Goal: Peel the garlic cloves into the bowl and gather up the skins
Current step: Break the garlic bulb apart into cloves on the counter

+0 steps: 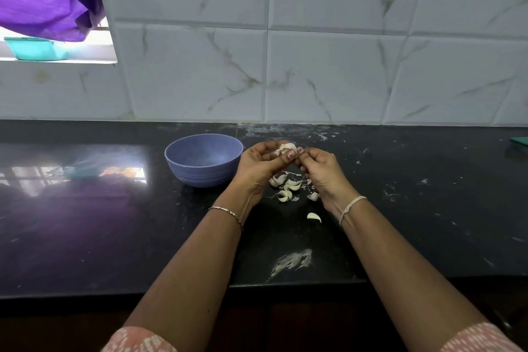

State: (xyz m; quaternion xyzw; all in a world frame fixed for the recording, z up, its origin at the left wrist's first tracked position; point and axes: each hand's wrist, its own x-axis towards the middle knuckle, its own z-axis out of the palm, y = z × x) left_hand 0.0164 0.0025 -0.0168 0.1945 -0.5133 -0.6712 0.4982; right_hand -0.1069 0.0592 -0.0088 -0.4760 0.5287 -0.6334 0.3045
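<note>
Judging from the bowl (200, 176), in which no clove is seen, the task is taken to be at an early stage. Peeling is in hand, nothing is yet dropped in, and no skins are gathered.

A garlic piece (286, 148) is held above the surface (114, 237), toward its back edge and just right of the bowl. The left grip (257, 164) is closed round it with thumb and fingers. The right grip (320, 171) is pinched against its right side, seemingly on the skin.

One bowl and one held piece are counted. Below the hands, near the middle of the surface, a loose cluster (285, 188) of about four pale pieces is seen. Three are read as cloves with skin on, while the fourth, by the right wrist, cannot be told from a scrap. One more lone clove (314, 217) lies apart, nearer the front edge. A few thin skin shreds (291, 173) are scattered among the cluster, too fine to count. All of these are judged left to peel or collect.
</note>
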